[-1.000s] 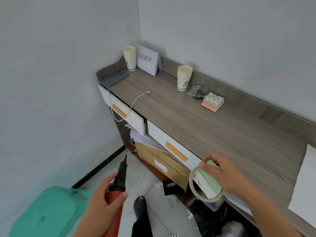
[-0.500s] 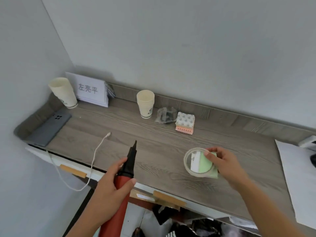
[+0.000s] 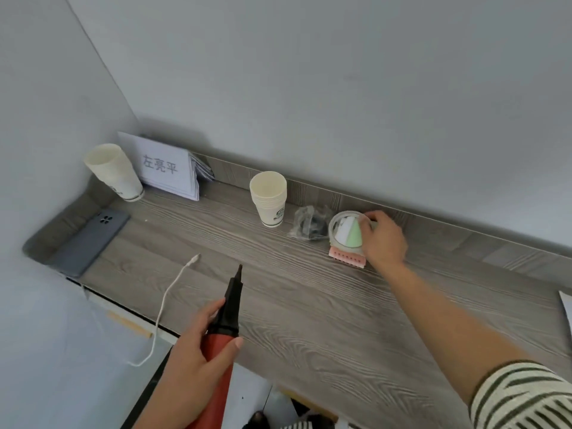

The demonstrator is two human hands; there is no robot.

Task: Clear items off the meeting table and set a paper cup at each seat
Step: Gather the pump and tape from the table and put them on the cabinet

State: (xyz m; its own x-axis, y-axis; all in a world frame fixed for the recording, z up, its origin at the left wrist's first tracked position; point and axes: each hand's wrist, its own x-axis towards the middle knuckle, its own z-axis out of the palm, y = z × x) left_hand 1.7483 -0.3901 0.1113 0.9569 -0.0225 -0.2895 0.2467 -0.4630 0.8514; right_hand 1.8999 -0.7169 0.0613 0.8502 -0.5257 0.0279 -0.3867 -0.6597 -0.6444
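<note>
Item: stack of paper cups (image 3: 268, 198), cream with a dark logo, upright near the table's back edge about midway along it. I see it standing apart from both of my hands: the right hand (image 3: 383, 238) is off to its right, the left hand (image 3: 198, 351) well nearer the front edge.

Item: second paper cup stack (image 3: 114, 171), same kind, leaning in the back left corner, just beside a white name card (image 3: 162, 167) printed with three characters.

Item: right hand grip, fingers pinched on a roll of clear tape (image 3: 348, 229) together with green and white sheets (image 3: 351, 232) seen through its ring. The roll is held over a pink and white pad (image 3: 346, 258) by the back edge. A crumpled clear plastic wrapper (image 3: 309, 224) with something dark inside lies between that pad and the middle cup stack.

Item: left hand grip, wrapped around a red tool with a black pointed nozzle (image 3: 230, 308), tip aimed toward the back edge, held over the front edge.

Item: grey phone (image 3: 89, 239), face down at the left end of the table (image 3: 309, 311).

Item: white cable (image 3: 167, 301), one plug end on the table, the rest hanging over the front edge.

Item: white sheet (image 3: 566, 308), a corner showing at the right end.

Item: striped sleeve (image 3: 523, 397) on my right arm.
</note>
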